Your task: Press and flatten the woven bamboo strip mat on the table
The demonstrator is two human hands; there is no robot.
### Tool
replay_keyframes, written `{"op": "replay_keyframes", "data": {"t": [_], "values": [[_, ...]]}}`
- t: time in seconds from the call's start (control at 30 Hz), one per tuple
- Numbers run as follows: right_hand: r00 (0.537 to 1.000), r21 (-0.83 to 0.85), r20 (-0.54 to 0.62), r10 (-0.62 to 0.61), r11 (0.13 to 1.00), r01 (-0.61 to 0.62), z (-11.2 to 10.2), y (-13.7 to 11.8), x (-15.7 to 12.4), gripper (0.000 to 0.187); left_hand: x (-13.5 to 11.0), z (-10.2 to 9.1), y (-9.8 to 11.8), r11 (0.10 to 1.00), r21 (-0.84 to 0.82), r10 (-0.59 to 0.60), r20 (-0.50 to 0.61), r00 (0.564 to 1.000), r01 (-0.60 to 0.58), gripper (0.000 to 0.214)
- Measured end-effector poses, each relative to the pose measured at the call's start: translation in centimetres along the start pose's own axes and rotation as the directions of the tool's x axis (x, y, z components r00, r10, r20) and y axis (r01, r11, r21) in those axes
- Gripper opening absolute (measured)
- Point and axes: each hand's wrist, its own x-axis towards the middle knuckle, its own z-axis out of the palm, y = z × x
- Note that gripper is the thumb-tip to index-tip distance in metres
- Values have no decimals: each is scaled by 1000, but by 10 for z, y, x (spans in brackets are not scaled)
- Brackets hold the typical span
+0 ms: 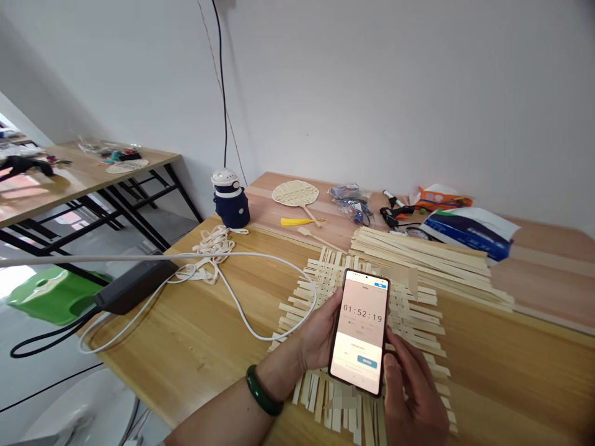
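My left hand (pixel 318 337), with a green bangle on the wrist, is wrapped round a smartphone (pixel 360 331) and holds it upright above the table. Its screen shows a timer reading 01:52:19. My right hand (pixel 411 390) curls against the phone's lower right edge, thumb near the screen's bottom. Under both hands lies a partly woven mat of bamboo strips (pixel 316 285) on the wooden table (pixel 199 334).
A pile of loose bamboo strips (pixel 418 257) lies behind the mat. Further back are a woven fan (pixel 295 193), a yellow tassel (pixel 297 221), a glue gun (pixel 395 212) and a tissue pack (pixel 469 229). A black power bank (pixel 134 285) with white cable and a small blue-white device (pixel 230 198) sit left.
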Motion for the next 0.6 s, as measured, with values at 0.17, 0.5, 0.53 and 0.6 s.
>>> {"op": "replay_keyframes", "data": {"t": [0.17,0.5,0.53,0.6], "values": [[1000,-36,-1,14,999,-14,0,-1,-1,37,0,0,0,1000,-12,-12,-4,1000,12,77],[999,30,10,-38,999,37,-3,5,3,34,-4,2,3,998,-62,-17,94,995,23,77],[999,42,4,-52,998,52,-3,6,3,33,-5,1,3,998,-66,-15,91,996,21,76],[998,53,6,-58,997,57,-2,3,3,32,-5,1,2,996,-78,-29,77,997,35,75]]}}
